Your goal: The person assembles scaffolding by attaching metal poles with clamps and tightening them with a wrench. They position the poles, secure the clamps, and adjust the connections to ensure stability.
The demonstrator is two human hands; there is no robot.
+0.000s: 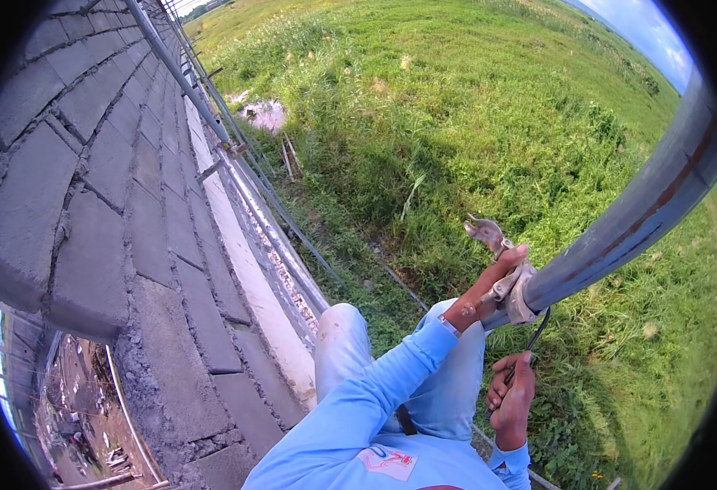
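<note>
A grey metal scaffold pipe (pixel 628 216) slants down from the upper right, with a scaffold clamp (pixel 521 296) around its lower part. The clamp's other jaw (pixel 487 233) hangs out open beyond my fingers. My left hand (pixel 493 286) is closed on the clamp, its arm reaching across my knees. Lower down, my right hand (pixel 512 396) is closed around a thin dark wrench (pixel 538 336), whose upper end runs up to the underside of the clamp. Where the wrench meets the clamp is hard to make out.
A rough grey block wall (pixel 105 220) rises on the left, with a pale ledge (pixel 236 261) along it. Scaffold tubes (pixel 183 77) run beside the wall. Green grass (pixel 456 114) lies far below. My knees (pixel 344 339) are bent beneath the pipe. Debris lies at the lower left.
</note>
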